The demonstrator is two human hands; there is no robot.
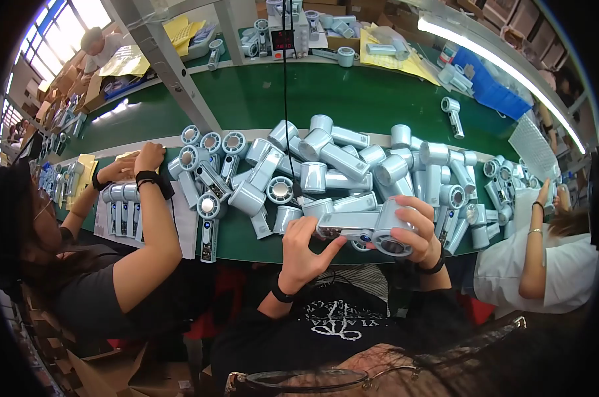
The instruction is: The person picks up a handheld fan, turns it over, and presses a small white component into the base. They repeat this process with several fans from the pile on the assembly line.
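A pale blue handheld fan (349,222) is held sideways in front of my chest, at the near edge of the table. My right hand (418,231) wraps its fingers round the round fan head. At the other end, my left hand (304,255) has the handle's tip between fingers and thumb. The handle's side facing me shows a dark strip with a small blue-lit spot. Just beyond my hands lies a heap of similar fans (339,159), jumbled in different directions.
A green table (246,99) runs across, with a blue bin (488,83) at the far right. A co-worker's arm (147,218) on the left reaches over a row of fans; another person (544,271) sits at right. A black cable (285,79) hangs down over the heap.
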